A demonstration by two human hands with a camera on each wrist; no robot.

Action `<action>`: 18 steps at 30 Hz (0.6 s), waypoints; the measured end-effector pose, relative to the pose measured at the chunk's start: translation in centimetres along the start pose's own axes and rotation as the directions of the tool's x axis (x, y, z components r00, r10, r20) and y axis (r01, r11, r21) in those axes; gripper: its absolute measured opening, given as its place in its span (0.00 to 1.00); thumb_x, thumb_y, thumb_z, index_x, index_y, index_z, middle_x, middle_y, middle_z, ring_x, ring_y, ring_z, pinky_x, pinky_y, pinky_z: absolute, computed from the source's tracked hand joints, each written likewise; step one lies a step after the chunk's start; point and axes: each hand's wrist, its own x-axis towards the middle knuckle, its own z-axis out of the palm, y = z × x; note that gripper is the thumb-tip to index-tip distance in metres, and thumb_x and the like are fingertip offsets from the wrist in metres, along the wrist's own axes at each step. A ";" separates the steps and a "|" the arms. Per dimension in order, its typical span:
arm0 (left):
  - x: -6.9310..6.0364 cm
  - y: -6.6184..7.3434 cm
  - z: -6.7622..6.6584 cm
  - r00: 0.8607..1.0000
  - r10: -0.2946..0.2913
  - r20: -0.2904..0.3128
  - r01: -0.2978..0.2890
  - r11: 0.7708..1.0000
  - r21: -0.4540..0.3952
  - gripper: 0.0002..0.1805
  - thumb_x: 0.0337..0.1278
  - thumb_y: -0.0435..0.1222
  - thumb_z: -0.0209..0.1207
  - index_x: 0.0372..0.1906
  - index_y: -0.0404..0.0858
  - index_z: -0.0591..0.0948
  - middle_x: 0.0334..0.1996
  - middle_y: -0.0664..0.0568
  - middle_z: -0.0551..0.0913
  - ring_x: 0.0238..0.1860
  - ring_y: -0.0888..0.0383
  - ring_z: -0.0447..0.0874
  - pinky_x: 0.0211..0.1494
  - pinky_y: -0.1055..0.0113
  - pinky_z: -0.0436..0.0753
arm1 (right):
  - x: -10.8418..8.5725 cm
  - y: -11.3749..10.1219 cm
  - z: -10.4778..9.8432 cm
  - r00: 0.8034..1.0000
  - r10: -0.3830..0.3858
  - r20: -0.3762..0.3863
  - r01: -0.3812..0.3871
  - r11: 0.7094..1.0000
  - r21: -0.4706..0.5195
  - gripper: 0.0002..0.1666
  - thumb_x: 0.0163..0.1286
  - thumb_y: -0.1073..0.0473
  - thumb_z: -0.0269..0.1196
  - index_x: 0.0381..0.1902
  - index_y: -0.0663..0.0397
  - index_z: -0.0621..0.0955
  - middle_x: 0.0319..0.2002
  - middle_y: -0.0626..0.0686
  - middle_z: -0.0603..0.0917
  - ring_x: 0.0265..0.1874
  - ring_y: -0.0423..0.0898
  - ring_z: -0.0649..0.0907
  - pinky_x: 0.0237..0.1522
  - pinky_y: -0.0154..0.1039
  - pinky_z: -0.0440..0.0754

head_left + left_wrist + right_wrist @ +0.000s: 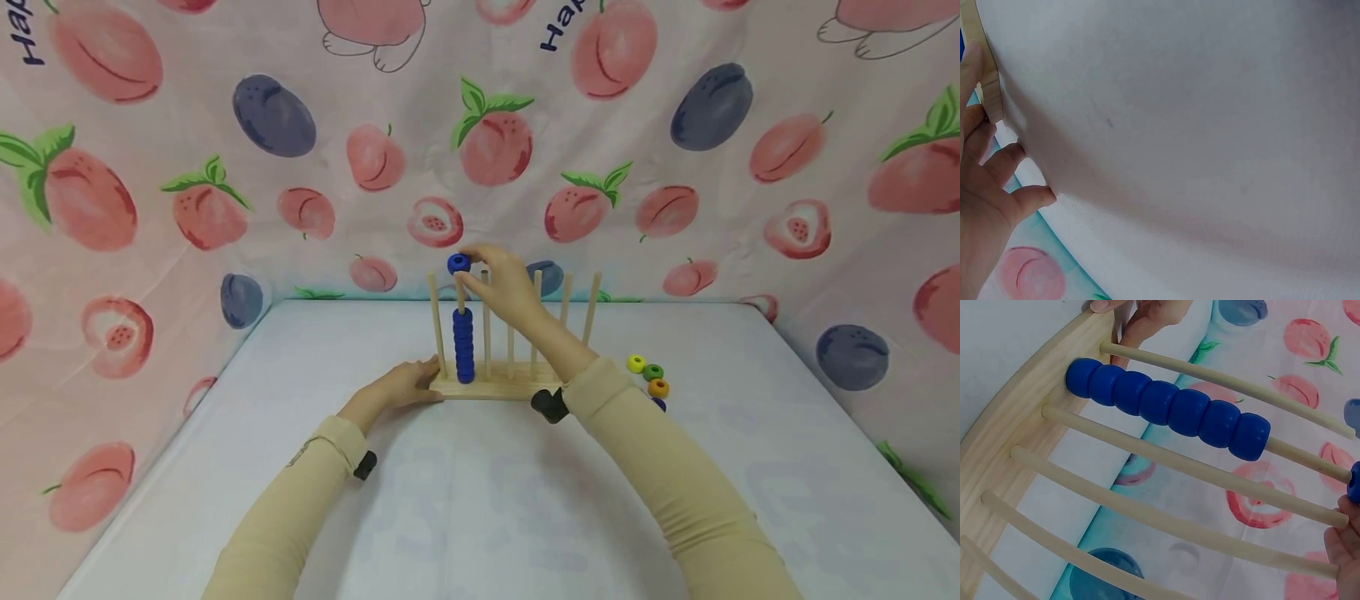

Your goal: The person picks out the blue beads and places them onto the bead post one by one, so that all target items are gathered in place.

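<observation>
A wooden peg stand point(480, 390) has a long flat base and several upright pegs. On its second peg from the left sits a stack of blue beads point(464, 346), also large in the right wrist view as blue beads point(1159, 403). My right hand point(507, 287) pinches another blue bead point(458, 265) at the tip of that same peg, above the stack. At the base's left end, my left hand point(401, 385) grips the wood, thumb in front and fingers behind. The left wrist view shows that hand point(988, 194) beside the base corner point(991, 100).
Right of the stand lie loose beads: a yellow bead point(636, 363), a green bead point(653, 372), an orange bead point(658, 388) and a blue bead point(660, 404) partly behind the right sleeve. A white cloth covers the table point(450, 508); a fruit-print curtain point(420, 108) hangs behind.
</observation>
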 end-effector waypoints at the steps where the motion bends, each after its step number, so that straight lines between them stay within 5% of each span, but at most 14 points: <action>1: 0.0 0.0 0.0 1.000 -0.002 0.001 0.002 1.000 -0.001 0.41 0.61 0.47 0.58 0.71 0.32 0.56 0.71 0.36 0.56 0.69 0.34 0.57 0.72 0.44 0.58 | 0.1 0.0 0.0 1.000 0.012 0.005 -0.012 1.000 0.012 0.21 0.65 0.58 0.62 0.53 0.64 0.78 0.47 0.59 0.83 0.49 0.51 0.81 0.54 0.46 0.79; 11: -0.1 0.2 0.0 1.000 0.018 -0.008 -0.018 1.000 0.006 0.41 0.61 0.46 0.58 0.71 0.31 0.56 0.70 0.36 0.57 0.68 0.34 0.60 0.71 0.45 0.60 | 0.8 -0.3 -0.9 0.981 0.156 0.114 -0.165 0.984 0.074 0.22 0.67 0.56 0.61 0.55 0.61 0.77 0.50 0.59 0.83 0.52 0.52 0.81 0.60 0.44 0.77; 18: -0.1 0.1 0.1 1.000 0.009 -0.003 -0.009 1.000 -0.006 0.40 0.61 0.45 0.58 0.71 0.32 0.55 0.71 0.38 0.54 0.69 0.33 0.56 0.72 0.44 0.58 | 0.8 -0.4 -0.9 0.977 0.159 0.145 -0.170 0.983 0.069 0.22 0.66 0.56 0.61 0.55 0.61 0.77 0.50 0.59 0.83 0.53 0.52 0.81 0.60 0.45 0.77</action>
